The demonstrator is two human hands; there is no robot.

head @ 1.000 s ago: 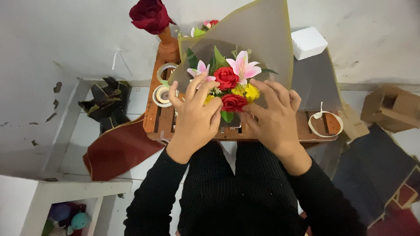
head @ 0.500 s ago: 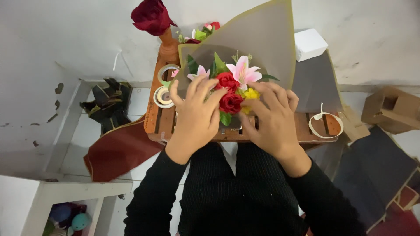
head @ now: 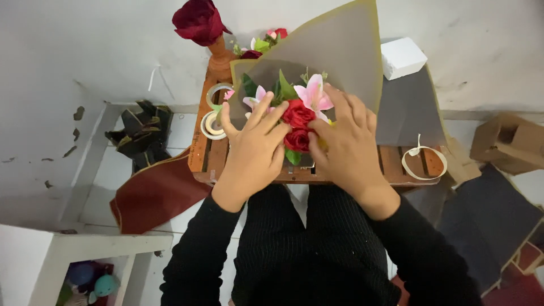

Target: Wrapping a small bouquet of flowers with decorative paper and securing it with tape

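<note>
Fingers of both hands lie spread and gently curled over a small bouquet (head: 297,122), pressing it from either side rather than closing into fists. Left hand (head: 252,153) covers the bunch from seven o'clock, its fingertips reaching the pink lily and red roses; right hand (head: 348,150) covers it from four o'clock, its fingertips touching the roses at the middle. Between the two sets of fingers the red roses show, with pink lilies just beyond at twelve o'clock. Its long axis runs from six to twelve o'clock, blooms pointing away from the person, stems hidden under the palms. Olive-grey wrapping paper (head: 340,56) rises behind it toward one o'clock. All rests on a wooden slatted table (head: 396,164), with tape rolls (head: 214,116) at nine o'clock.
</note>
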